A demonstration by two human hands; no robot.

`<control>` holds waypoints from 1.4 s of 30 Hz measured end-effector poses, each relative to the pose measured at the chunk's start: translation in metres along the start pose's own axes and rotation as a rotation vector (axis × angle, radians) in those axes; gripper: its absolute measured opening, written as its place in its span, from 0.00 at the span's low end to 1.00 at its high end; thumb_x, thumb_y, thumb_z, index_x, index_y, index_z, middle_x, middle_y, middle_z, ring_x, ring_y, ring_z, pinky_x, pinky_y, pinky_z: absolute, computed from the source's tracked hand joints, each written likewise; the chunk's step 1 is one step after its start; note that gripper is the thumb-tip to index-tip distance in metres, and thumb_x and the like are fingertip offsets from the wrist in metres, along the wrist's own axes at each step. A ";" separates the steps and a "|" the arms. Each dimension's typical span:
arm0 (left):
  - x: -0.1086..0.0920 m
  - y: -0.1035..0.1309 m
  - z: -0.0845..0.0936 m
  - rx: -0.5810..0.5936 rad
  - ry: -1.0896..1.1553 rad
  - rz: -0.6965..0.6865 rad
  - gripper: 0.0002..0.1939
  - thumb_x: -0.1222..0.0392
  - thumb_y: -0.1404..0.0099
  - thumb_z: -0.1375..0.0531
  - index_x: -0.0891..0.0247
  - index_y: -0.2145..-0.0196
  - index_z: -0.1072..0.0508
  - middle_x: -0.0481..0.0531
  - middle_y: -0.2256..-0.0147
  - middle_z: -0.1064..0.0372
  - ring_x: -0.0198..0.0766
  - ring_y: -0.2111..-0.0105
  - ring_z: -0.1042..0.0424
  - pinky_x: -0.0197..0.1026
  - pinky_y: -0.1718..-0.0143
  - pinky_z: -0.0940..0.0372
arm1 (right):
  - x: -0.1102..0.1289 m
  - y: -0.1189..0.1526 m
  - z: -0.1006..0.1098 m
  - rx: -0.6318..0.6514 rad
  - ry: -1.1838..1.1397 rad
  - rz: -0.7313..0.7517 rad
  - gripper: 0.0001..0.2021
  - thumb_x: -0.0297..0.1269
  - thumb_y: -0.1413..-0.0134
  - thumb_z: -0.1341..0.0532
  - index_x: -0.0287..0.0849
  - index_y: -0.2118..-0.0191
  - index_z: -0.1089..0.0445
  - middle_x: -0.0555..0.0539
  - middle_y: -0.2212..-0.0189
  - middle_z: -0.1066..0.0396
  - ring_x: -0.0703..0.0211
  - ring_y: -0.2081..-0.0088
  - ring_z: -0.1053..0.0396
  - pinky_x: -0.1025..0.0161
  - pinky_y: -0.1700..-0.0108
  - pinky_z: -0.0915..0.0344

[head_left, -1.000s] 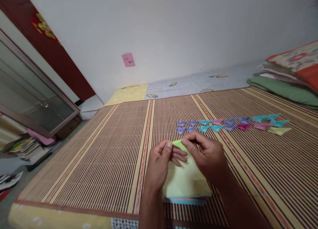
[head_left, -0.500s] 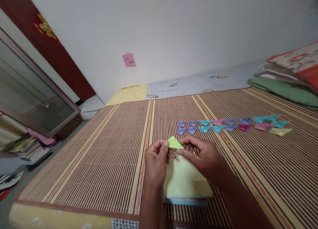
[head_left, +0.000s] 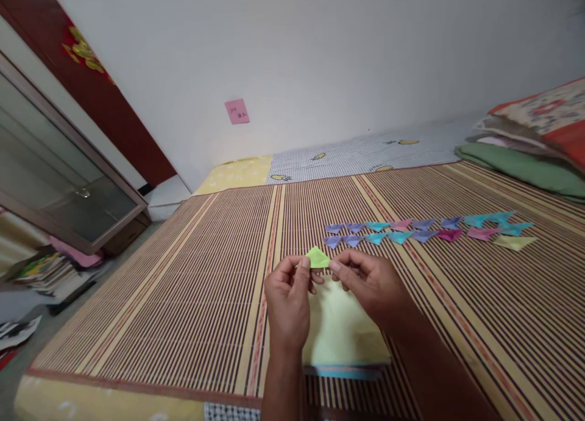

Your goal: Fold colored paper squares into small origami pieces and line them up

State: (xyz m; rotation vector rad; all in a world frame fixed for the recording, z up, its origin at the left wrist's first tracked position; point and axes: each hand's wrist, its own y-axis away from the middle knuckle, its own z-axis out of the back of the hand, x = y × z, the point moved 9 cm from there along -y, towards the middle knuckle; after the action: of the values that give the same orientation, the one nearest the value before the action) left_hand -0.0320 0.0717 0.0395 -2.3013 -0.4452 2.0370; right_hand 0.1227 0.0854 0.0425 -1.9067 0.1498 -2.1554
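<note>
A small lime-green folded paper triangle [head_left: 317, 258] is held up between both hands, its point upward. My left hand [head_left: 289, 299] pinches its left corner between thumb and fingers. On the opposite corner, my right hand [head_left: 372, 286] has thumb and forefinger closed. Below the hands lies a stack of square paper sheets [head_left: 345, 332], pale yellow on top with blue and other colours showing at the front edge. Beyond the right hand, folded paper pieces [head_left: 425, 233] in purple, blue, pink and yellow lie in two rows.
A striped bamboo mat [head_left: 196, 287] covers the bed. Folded bedding [head_left: 525, 162] is piled at the far right. A pink note [head_left: 237, 111] is stuck on the wall. To the left stand a glass-fronted cabinet [head_left: 68, 159] and a stack of books [head_left: 50, 275].
My right hand's thumb has shifted from the paper's lower edge to its right corner. The paper now looks like a smaller, more even triangle.
</note>
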 end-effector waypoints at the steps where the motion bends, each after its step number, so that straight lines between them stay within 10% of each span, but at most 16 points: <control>1: -0.001 0.000 -0.001 0.011 -0.010 0.003 0.12 0.54 0.31 0.37 0.64 0.69 0.24 0.49 0.75 0.26 0.33 0.76 0.33 0.35 0.72 0.38 | 0.000 0.000 0.000 0.000 -0.008 0.000 0.11 0.40 0.38 0.38 0.42 0.70 0.28 0.53 0.77 0.32 0.63 0.74 0.36 0.65 0.71 0.40; 26: 0.010 -0.003 -0.004 0.016 0.120 0.087 0.15 0.53 0.34 0.35 0.67 0.72 0.24 0.52 0.76 0.24 0.32 0.79 0.32 0.32 0.77 0.38 | 0.026 0.006 -0.003 -0.091 0.303 0.217 0.14 0.37 0.34 0.44 0.42 0.73 0.32 0.52 0.79 0.34 0.62 0.76 0.37 0.64 0.72 0.43; 42: 0.011 0.000 -0.010 0.096 0.108 0.140 0.09 0.58 0.37 0.32 0.67 0.70 0.23 0.50 0.75 0.24 0.30 0.77 0.31 0.32 0.75 0.38 | 0.009 0.003 -0.001 -0.003 0.108 0.093 0.14 0.40 0.37 0.41 0.42 0.74 0.32 0.54 0.79 0.36 0.63 0.77 0.41 0.65 0.75 0.45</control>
State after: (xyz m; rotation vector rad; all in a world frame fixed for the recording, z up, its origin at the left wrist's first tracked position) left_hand -0.0211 0.0760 0.0305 -2.4317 -0.1820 1.9310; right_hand 0.1207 0.0797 0.0503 -1.7489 0.2575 -2.1974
